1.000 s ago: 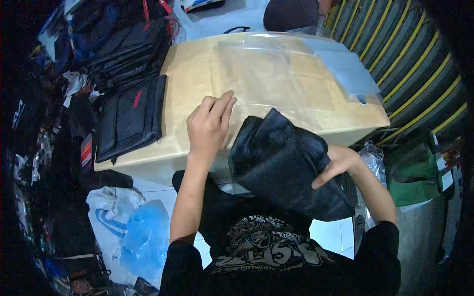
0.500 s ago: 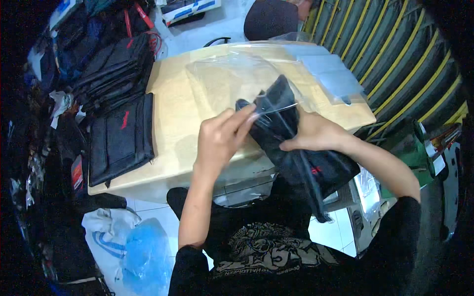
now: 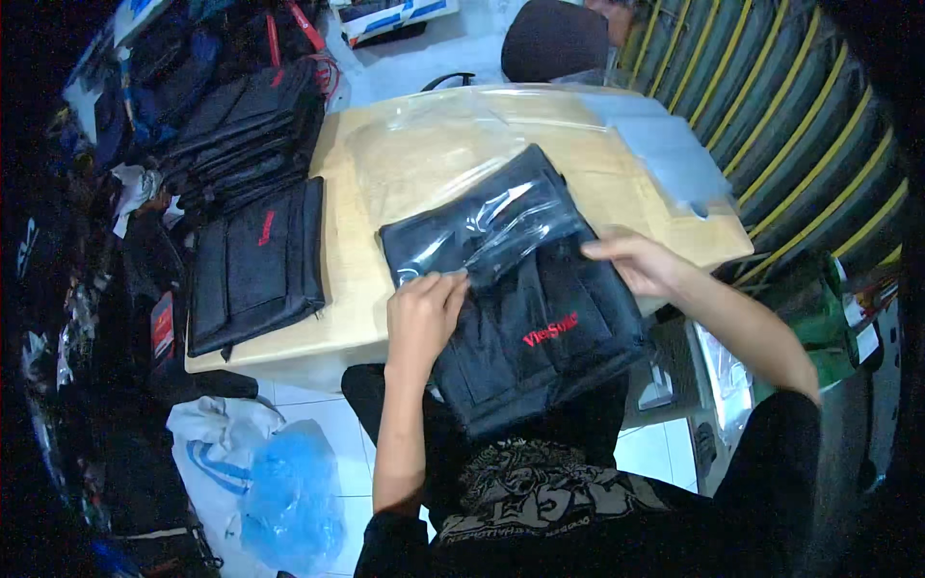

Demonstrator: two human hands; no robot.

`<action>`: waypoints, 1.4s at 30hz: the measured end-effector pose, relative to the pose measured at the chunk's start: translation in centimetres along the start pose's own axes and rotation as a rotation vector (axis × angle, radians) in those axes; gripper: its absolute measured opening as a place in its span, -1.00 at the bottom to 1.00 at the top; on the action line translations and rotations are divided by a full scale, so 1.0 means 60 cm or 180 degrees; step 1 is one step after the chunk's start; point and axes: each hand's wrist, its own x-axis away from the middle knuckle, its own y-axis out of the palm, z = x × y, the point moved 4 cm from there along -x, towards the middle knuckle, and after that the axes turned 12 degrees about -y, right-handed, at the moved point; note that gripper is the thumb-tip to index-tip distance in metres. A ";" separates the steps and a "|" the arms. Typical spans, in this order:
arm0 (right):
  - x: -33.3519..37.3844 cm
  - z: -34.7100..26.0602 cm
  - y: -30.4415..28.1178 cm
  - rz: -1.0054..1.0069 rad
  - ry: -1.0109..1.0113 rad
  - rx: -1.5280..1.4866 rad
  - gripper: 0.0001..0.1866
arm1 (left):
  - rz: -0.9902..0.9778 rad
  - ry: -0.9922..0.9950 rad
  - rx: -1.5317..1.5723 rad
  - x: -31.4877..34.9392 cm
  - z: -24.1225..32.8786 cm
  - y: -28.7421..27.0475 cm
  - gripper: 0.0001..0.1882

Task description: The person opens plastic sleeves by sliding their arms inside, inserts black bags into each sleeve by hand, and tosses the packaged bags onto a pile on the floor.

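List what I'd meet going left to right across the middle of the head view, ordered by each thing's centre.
Black bag lying flat, left hand, black bag between the hands, right hand, green object.

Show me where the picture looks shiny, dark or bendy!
In the head view, white glare streaks the clear plastic over the black bag; in that same head view, the clutter at the far left is too dim to make out well; also in the head view, the table has a curved-looking far edge, probably from the fisheye lens.
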 end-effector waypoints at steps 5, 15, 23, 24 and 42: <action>0.094 0.059 -0.062 -0.0353 0.0201 -0.0561 -0.39 | 0.0175 -0.0014 0.0004 0.016 -0.010 0.007 -0.92; 0.131 0.302 0.139 0.0699 -0.0364 -0.1336 -0.55 | -0.0061 -0.0493 0.0701 0.012 -0.001 0.002 -0.86; 0.070 0.185 0.172 0.1467 -0.1178 -0.2168 -0.78 | -0.0309 0.0710 0.0717 -0.008 0.074 -0.041 -0.77; 0.060 0.175 0.174 0.1467 -0.1191 -0.2247 -0.79 | -0.0302 0.0834 0.0586 -0.008 0.092 -0.054 -0.75; -0.104 0.135 0.111 0.1450 -0.2939 0.2073 -0.54 | -0.0434 0.1119 -0.0309 0.102 0.184 -0.125 -0.62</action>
